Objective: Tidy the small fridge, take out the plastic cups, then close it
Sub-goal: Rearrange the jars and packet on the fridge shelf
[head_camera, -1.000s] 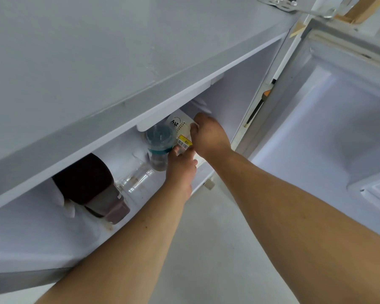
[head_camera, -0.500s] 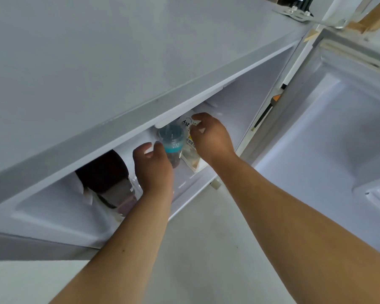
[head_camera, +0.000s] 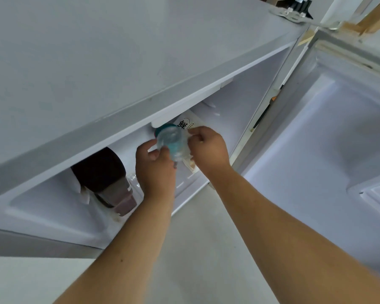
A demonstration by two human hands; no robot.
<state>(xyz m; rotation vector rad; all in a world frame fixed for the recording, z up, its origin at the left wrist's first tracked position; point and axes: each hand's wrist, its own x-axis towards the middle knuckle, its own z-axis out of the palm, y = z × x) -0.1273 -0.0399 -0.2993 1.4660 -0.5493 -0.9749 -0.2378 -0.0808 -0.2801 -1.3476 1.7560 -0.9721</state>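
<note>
The small white fridge (head_camera: 140,69) stands open and I look down over its top into the compartment. A clear plastic cup with a teal band (head_camera: 171,141) is tilted with its mouth toward me, between both hands. My left hand (head_camera: 156,172) grips its left side with thumb and fingers. My right hand (head_camera: 210,151) is closed on a white packet with black print (head_camera: 185,125) just right of the cup. More clear plastic (head_camera: 133,179) peeks out left of my left wrist, mostly hidden.
A dark container with a brownish lid (head_camera: 110,181) lies on its side at the left of the compartment. The open fridge door (head_camera: 329,132) stands to the right, its hinge bracket (head_camera: 287,13) at top. Pale floor (head_camera: 206,249) lies below.
The left hand moved from the packet to the left side of the teal-banded cup and took hold of it; the cup has tipped toward me. The right hand stays on the packet.
</note>
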